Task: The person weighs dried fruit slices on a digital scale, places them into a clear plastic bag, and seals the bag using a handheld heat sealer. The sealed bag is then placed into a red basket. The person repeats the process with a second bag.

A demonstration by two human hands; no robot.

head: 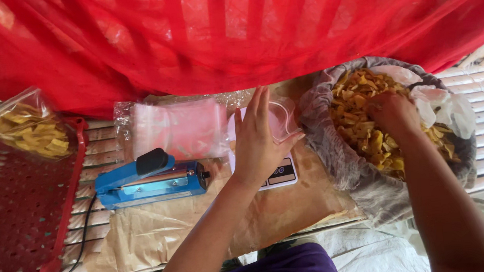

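A clear bag (280,118) on the scale (279,173) is steadied by the flat, open left hand (259,137). The right hand (391,113), at three o'clock from it, is closed on chips (369,137) in the sack (335,146)

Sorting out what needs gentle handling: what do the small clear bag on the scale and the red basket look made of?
Small clear bag: thin glossy plastic film, see-through, apparently soft. Red basket: seemingly rigid moulded plastic, perforated with slots, dull sheen.

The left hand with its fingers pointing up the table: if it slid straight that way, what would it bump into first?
Most likely the clear plastic bag that the left hand already touches over the scale. Past it hangs the red cloth, though depth is hard to judge.
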